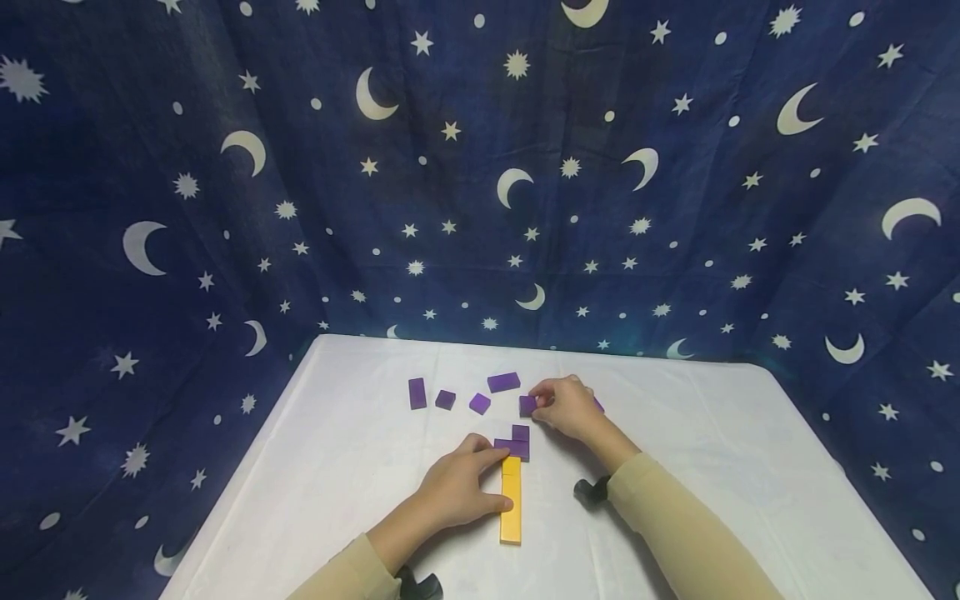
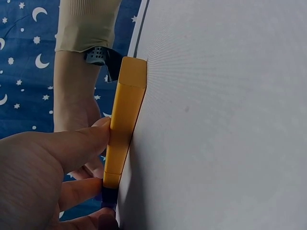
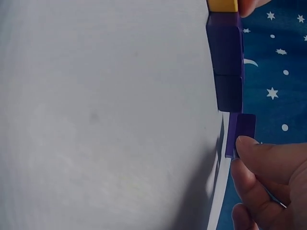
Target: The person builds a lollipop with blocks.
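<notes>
A long yellow block [image 1: 511,521] lies on the table, with a short yellow block [image 1: 512,467] against its far end. Beyond these lies a purple rectangular block [image 1: 517,452], and a small purple block [image 1: 521,432] sits at its far right. My left hand [image 1: 459,487] reaches in from the left. Its thumb touches the long yellow block [image 2: 125,110] and its other fingers rest around the yellow-purple join. Just beyond the row, my right hand [image 1: 567,408] pinches a small purple block [image 1: 527,406] between thumb and fingers, also seen as a dark purple block [image 3: 246,125] in the right wrist view.
Loose purple blocks lie farther back: an oblong one [image 1: 417,393], a small one [image 1: 446,400], another small one [image 1: 480,404] and an oblong one [image 1: 504,382]. Another purple block [image 1: 598,405] peeks out behind my right hand. A starry curtain [image 1: 480,208] hangs behind the white table [image 1: 360,467].
</notes>
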Available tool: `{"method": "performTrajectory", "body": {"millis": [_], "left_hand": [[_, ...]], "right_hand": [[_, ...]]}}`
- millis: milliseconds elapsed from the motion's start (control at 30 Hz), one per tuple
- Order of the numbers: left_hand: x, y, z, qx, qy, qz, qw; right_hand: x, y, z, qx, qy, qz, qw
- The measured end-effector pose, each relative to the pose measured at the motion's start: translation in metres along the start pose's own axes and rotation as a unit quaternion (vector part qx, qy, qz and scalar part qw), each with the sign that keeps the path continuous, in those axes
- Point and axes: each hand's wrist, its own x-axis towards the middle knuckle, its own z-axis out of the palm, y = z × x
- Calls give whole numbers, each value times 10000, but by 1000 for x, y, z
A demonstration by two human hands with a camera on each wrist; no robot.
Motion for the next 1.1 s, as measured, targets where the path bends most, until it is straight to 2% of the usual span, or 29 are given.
{"method": "performTrajectory", "body": {"millis": [233,800,1100], "left_hand": [[0,1,0,-3,21,34,10000],[0,0,1,16,41,65,10000],[0,0,0,20,36,84,10000]], "right_hand": [[-2,0,5,-72,35,-364,9993],[-6,-3,9,52,-140,-306,9994],[-6,-3,10,208,-299,-425,9984]]}}
